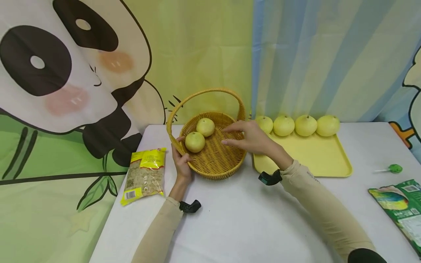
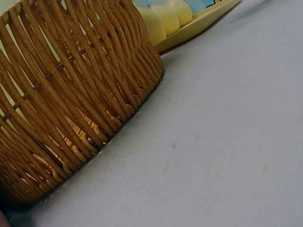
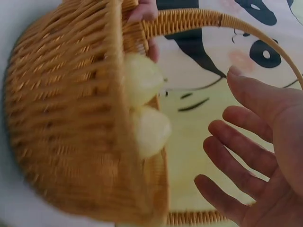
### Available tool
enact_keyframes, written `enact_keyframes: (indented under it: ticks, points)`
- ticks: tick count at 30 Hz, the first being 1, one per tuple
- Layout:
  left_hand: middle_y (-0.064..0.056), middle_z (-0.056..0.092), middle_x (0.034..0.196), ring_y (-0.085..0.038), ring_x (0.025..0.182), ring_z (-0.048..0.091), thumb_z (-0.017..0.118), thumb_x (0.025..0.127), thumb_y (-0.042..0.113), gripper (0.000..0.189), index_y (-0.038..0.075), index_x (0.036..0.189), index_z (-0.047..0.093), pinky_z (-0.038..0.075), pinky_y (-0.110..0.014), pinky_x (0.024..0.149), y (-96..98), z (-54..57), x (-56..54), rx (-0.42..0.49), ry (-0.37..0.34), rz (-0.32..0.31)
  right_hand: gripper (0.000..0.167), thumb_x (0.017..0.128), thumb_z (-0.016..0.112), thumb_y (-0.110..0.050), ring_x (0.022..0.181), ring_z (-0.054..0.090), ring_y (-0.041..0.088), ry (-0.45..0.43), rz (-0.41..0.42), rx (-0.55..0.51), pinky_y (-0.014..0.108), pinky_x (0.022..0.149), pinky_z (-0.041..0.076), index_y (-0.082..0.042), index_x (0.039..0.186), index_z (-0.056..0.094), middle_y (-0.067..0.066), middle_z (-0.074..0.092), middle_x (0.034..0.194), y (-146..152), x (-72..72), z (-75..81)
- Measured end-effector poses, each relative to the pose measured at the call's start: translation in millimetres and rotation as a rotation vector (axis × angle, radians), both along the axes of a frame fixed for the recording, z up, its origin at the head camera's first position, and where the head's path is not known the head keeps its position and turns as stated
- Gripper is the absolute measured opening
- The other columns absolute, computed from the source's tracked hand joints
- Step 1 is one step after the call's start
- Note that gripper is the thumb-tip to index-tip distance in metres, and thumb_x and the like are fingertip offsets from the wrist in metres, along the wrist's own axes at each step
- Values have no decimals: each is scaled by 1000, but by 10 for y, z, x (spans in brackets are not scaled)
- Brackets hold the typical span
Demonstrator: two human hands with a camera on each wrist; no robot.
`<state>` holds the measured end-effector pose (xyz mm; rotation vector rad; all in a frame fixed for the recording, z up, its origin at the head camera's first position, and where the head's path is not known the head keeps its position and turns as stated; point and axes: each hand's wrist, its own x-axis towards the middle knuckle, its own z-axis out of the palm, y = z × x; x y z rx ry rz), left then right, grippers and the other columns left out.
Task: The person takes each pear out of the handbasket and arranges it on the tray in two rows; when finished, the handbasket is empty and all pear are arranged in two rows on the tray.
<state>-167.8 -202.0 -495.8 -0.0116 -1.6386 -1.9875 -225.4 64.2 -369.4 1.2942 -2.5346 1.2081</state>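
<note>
A wicker basket with a tall arched handle stands on the table. Two round yellow-green fruits lie together in its left half. My left hand grips the basket's left side near the handle's base, its thumb at the rim. Over the basket's right side my right hand hovers with nothing in it. In the right wrist view, the spread fingers hang apart from the fruits. The left wrist view shows the basket's woven wall, with the left hand almost wholly out of frame.
Right of the basket, a yellow tray bears a row of several similar fruits along its back edge. A yellow bag lies left. At far right are a green lollipop and a green packet. Curtains hang behind the table.
</note>
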Motion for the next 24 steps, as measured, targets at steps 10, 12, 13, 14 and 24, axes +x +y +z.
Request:
enact_keyframes:
  ticks: [10, 12, 13, 14, 24]
  points:
    - [-20, 45, 146, -20, 124, 45, 36, 66, -10, 78, -8, 144, 39, 36, -28, 103, 2, -24, 2, -3, 11, -16, 66, 92, 83, -35, 138, 59, 31, -253, 69, 39, 54, 113, 47, -12, 150, 61, 9, 63, 150, -536, -283, 32]
    - [-21, 44, 148, -20, 124, 45, 36, 66, -10, 78, -9, 144, 38, 36, -28, 102, 0, -27, 1, -10, 11, -28, 70, 91, 84, -34, 143, 54, 32, -306, 91, 39, 54, 115, 46, -12, 152, 58, 8, 59, 155, -641, -331, 9]
    - [-22, 44, 148, -20, 124, 45, 36, 66, -10, 78, -9, 144, 37, 37, -28, 102, 0, -27, 0, -11, 11, -31, 71, 91, 84, -34, 145, 52, 33, -317, 103, 50, 54, 116, 45, -12, 153, 57, 9, 57, 156, -695, -351, -7]
    - [-22, 44, 148, -20, 123, 45, 36, 66, -10, 78, -9, 144, 37, 37, -28, 101, 0, -25, -2, -10, 12, -36, 72, 90, 84, -34, 147, 50, 34, -323, 114, 65, 53, 117, 44, -11, 153, 56, 10, 56, 158, -748, -369, -26]
    - [-13, 47, 145, -19, 121, 47, 36, 63, -9, 80, -6, 143, 40, 38, -27, 100, -3, -20, -8, -2, 12, -12, 70, 93, 81, -23, 140, 54, 30, -265, 182, 279, 43, 117, 43, -10, 156, 53, 13, 56, 157, -1151, -408, -201]
